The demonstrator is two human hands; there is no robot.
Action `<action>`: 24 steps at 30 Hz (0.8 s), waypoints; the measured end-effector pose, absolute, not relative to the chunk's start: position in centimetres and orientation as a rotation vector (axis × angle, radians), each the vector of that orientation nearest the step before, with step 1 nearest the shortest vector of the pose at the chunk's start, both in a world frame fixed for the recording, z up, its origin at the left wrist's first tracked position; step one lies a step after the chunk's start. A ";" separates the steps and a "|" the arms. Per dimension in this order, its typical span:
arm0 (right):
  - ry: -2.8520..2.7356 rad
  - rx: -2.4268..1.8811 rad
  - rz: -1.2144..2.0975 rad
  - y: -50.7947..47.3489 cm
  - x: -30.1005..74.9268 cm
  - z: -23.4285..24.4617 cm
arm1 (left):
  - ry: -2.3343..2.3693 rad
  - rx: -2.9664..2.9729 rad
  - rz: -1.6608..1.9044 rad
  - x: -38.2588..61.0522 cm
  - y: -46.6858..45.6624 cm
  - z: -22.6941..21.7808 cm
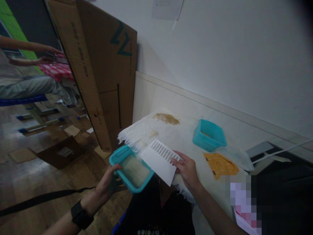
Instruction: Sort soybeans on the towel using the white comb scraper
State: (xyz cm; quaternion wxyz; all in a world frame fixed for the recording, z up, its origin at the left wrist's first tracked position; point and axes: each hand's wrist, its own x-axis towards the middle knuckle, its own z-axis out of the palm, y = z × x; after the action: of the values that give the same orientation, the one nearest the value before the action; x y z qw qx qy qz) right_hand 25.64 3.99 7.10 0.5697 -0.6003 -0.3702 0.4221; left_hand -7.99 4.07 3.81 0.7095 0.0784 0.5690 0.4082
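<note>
My left hand (109, 179) grips the near-left rim of a teal plastic container (138, 190), which holds white grains (135, 170) that look like rice. The container sits just off the table's edge, above my lap. Between thumb and fingers, my right hand (187, 168) pinches a flat white sheet (160, 165) with a row of slots along its far side. The sheet's left end comes close to the container's rim. Beyond it on the white fringed cloth (181, 143) lie a small pale pile (153, 133) and a patch of brownish grains (167, 118).
A second teal container (210, 143) stands at the right, with a clear lid (236, 156) and an orange-yellow cloth or bag (221, 164) near it. A tall cardboard box (110, 62) blocks the left side. Another person's hands (49, 55) show far left.
</note>
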 end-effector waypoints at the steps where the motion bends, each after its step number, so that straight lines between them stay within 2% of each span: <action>1: -0.883 -1.410 0.993 3.9 25.7 7.3 | 1.278 0.192 0.916 -7.9 4.1 3.7; 10: -0.864 -1.384 0.871 9.7 26.0 9.8 | 1.290 0.285 0.935 -8.1 4.1 3.1; 16: -0.864 -1.403 0.932 11.6 25.0 9.2 | 1.271 0.316 0.930 -8.8 4.2 2.9; 24: -1.014 -1.394 1.053 8.6 23.4 7.2 | 1.274 0.296 0.934 -9.1 4.1 2.8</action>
State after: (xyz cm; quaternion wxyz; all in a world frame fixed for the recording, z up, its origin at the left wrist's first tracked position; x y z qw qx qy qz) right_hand 23.40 8.60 7.19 0.5318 -0.5843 -0.4253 0.4415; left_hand -9.13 4.11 2.75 0.6940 0.1324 0.5708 0.4183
